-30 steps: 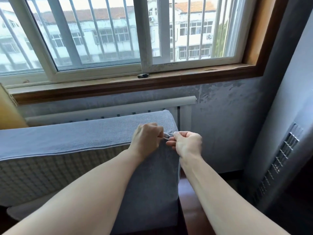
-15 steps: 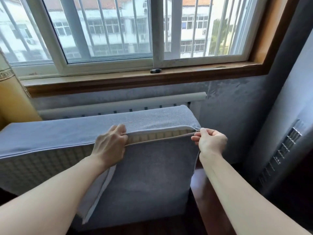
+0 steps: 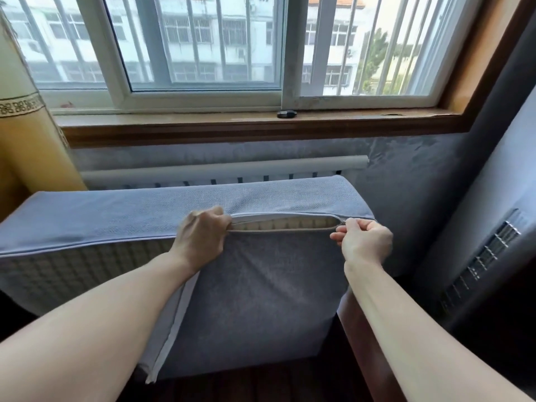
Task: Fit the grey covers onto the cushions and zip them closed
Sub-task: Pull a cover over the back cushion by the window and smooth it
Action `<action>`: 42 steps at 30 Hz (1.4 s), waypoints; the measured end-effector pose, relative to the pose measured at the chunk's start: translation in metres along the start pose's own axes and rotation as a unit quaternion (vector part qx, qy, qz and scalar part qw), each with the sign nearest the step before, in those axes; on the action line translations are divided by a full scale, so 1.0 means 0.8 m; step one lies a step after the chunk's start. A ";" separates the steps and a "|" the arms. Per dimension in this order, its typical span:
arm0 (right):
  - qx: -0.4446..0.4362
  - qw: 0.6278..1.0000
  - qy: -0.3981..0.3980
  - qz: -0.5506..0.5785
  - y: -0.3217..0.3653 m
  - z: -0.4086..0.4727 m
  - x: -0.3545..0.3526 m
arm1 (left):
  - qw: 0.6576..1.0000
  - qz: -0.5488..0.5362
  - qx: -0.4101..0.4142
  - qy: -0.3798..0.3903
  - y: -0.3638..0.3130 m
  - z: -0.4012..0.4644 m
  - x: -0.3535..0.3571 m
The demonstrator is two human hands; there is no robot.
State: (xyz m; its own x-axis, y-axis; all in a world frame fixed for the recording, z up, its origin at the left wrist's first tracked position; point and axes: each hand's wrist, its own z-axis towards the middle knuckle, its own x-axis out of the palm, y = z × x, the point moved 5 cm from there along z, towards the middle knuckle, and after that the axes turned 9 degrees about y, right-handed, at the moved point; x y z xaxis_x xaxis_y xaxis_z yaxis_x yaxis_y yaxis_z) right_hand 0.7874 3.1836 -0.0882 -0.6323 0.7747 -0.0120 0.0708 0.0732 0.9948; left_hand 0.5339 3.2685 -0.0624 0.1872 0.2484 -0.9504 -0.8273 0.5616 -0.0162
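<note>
Just zipper pull [image 3: 343, 222] between fingers [image 3: 339, 235]

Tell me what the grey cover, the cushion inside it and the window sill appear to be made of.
Grey cover: woven fabric, matte, with a visible fine weave. Cushion: seemingly padding in a checked, quilted-looking fabric casing, pale beige where the open zip exposes it; the filling cannot be seen. Window sill: likely wood, brown with a slight sheen.

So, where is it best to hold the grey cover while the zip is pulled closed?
Grip the grey cover at its upper seam edge, just ahead of the open gap, coming from the left as the left hand does. The right hand pinches the zip pull at the right corner; likely tension aligns the teeth.
</note>
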 end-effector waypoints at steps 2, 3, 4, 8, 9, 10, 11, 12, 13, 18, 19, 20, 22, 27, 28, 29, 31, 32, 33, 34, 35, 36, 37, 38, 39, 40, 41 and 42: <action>-0.015 0.999 0.043 -0.020 -0.002 -0.028 0.036 | 1.000 -0.004 0.015 0.000 0.000 -0.005 0.001; -0.022 0.997 0.071 -0.031 -0.004 -0.045 0.058 | 1.000 -0.006 0.025 0.002 -0.001 -0.008 0.001; -0.028 0.994 0.101 -0.038 -0.007 -0.062 0.084 | 0.999 -0.011 0.033 -0.002 -0.001 -0.011 0.002; -0.041 0.980 0.186 -0.051 -0.020 -0.132 0.184 | 1.000 -0.008 -0.002 -0.001 0.028 -0.030 -0.003; -0.034 0.978 0.198 -0.051 -0.022 -0.146 0.201 | 1.000 0.003 -0.020 0.006 0.045 -0.041 -0.007; -0.021 0.977 0.206 -0.043 -0.024 -0.160 0.212 | 0.999 0.010 -0.034 0.011 0.066 -0.054 -0.013; -0.013 0.978 0.207 -0.031 -0.024 -0.168 0.217 | 0.999 0.014 -0.044 0.010 0.087 -0.066 -0.019; -0.009 0.980 0.199 -0.024 -0.025 -0.173 0.219 | 0.998 0.019 -0.054 0.008 0.112 -0.079 -0.025; -0.006 0.982 0.189 -0.021 -0.025 -0.177 0.218 | 0.997 0.025 -0.070 0.010 0.140 -0.092 -0.032; -0.001 0.988 0.149 -0.044 -0.028 -0.184 0.221 | 0.989 0.066 -0.127 0.036 0.236 -0.143 -0.045; -0.002 0.989 0.143 -0.048 -0.028 -0.184 0.221 | 0.990 0.063 -0.124 0.031 0.239 -0.145 -0.043; -0.004 0.989 0.137 -0.050 -0.029 -0.184 0.221 | 0.991 0.056 -0.123 0.024 0.241 -0.145 -0.042; -0.010 0.991 0.126 -0.055 -0.031 -0.184 0.224 | 0.991 0.033 -0.131 0.005 0.247 -0.140 -0.043; -0.022 0.993 0.094 -0.063 -0.037 -0.184 0.225 | 0.994 -0.011 -0.107 -0.032 0.256 -0.141 -0.050; -0.023 0.993 0.089 -0.072 -0.039 -0.186 0.226 | 0.995 -0.013 -0.094 -0.037 0.256 -0.144 -0.051; -0.028 0.992 0.081 -0.087 -0.039 -0.188 0.226 | 0.996 -0.011 -0.077 -0.042 0.255 -0.147 -0.052; -0.044 0.989 0.063 -0.128 -0.040 -0.191 0.225 | 0.998 0.005 -0.047 -0.040 0.262 -0.152 -0.055; -0.050 0.987 0.056 -0.141 -0.038 -0.193 0.224 | 0.998 0.018 -0.043 -0.034 0.271 -0.155 -0.058; -0.055 0.986 0.055 -0.150 -0.037 -0.196 0.224 | 0.998 0.030 -0.049 -0.029 0.286 -0.162 -0.061; -0.057 0.985 0.055 -0.155 -0.035 -0.198 0.224 | 0.997 0.041 -0.058 -0.025 0.305 -0.171 -0.063; -0.056 0.984 0.054 -0.158 -0.033 -0.201 0.225 | 0.996 0.049 -0.065 -0.020 0.324 -0.181 -0.066; -0.052 0.985 0.050 -0.159 -0.032 -0.205 0.225 | 0.996 0.051 -0.072 -0.014 0.340 -0.190 -0.069; -0.046 0.985 0.045 -0.159 -0.030 -0.209 0.225 | 0.996 0.047 -0.078 -0.011 0.352 -0.197 -0.070; -0.040 0.986 0.037 -0.155 -0.028 -0.213 0.225 | 0.996 0.037 -0.082 -0.012 0.359 -0.201 -0.072; -0.034 0.988 0.027 -0.149 -0.027 -0.218 0.226 | 0.996 0.026 -0.083 -0.015 0.363 -0.202 -0.073; -0.030 0.989 0.014 -0.146 -0.025 -0.223 0.226 | 0.996 0.013 -0.083 -0.018 0.363 -0.200 -0.074; -0.031 0.988 0.003 -0.151 -0.022 -0.231 0.229 | 0.997 0.000 -0.081 -0.022 0.365 -0.200 -0.074; -0.034 0.986 -0.002 -0.162 -0.019 -0.239 0.233 | 0.997 -0.013 -0.073 -0.028 0.366 -0.198 -0.074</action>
State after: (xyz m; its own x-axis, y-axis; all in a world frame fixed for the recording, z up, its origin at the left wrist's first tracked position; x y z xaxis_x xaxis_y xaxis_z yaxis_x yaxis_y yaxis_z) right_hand 0.5209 3.2065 -0.0863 -0.6103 0.7195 -0.3315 -0.1870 0.2757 0.9429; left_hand 0.1965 3.2931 -0.0604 0.2354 0.2812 -0.9303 -0.8893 0.4485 -0.0895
